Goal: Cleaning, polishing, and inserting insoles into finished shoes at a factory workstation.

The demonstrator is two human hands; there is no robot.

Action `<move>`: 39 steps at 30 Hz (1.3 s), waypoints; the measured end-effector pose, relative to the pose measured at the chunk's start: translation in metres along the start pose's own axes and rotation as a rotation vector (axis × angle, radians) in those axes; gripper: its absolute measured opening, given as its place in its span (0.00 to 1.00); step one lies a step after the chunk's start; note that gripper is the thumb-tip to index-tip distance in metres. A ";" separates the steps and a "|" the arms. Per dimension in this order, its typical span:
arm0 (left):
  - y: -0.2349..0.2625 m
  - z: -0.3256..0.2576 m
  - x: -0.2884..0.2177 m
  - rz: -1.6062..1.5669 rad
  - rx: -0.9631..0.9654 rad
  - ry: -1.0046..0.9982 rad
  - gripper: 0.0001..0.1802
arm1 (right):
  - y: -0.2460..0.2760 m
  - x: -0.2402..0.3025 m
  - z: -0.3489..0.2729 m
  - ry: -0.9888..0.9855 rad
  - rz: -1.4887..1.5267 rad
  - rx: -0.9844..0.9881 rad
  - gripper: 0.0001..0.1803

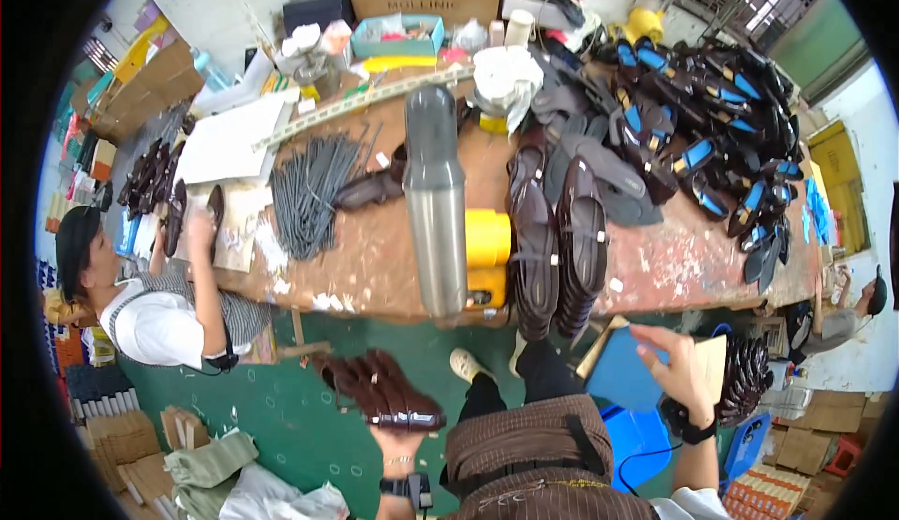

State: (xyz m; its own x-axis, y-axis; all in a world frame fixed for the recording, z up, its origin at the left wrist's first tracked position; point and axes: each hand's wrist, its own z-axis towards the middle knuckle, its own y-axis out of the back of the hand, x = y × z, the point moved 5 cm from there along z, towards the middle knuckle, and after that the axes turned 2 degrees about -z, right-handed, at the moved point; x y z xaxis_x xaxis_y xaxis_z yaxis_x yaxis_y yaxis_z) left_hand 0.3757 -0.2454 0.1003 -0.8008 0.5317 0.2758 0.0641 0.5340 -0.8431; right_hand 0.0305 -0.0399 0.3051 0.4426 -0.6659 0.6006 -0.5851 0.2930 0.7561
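My left hand (398, 445) is closed on a bunch of glossy dark brown shoes (389, 394), held low over the green floor, left of my lap. How many shoes it grips is hard to tell, as they overlap. My right hand (676, 370) is above a flat blue panel (613, 370) near the table's front edge. Its thumb and forefinger are apart, and nothing shows between them. Two long nested rows of brown shoes (534, 258) lie on the worn table (365, 258) ahead of me.
A steel cylinder with a grey top (437, 230) rises beside a yellow machine (487, 239). Grey strips (314, 192) lie left of it; blue-lined shoes (693, 155) heap at the right. A co-worker (150, 314) handles shoes at the left. A blue bin (646, 445) stands beside my lap.
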 end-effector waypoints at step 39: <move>0.061 0.007 0.142 0.717 -1.062 -0.410 0.25 | 0.064 0.111 0.581 1.015 0.015 -0.943 0.22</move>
State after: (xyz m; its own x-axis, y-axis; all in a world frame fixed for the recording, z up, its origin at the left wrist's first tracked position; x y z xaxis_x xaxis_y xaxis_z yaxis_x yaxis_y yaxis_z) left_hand 0.2613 -0.1415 0.0846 -0.5035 0.7728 -0.3864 0.8186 0.5697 0.0726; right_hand -0.3524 -0.4934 0.2697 0.9740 0.0076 0.2265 -0.0983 0.9147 0.3920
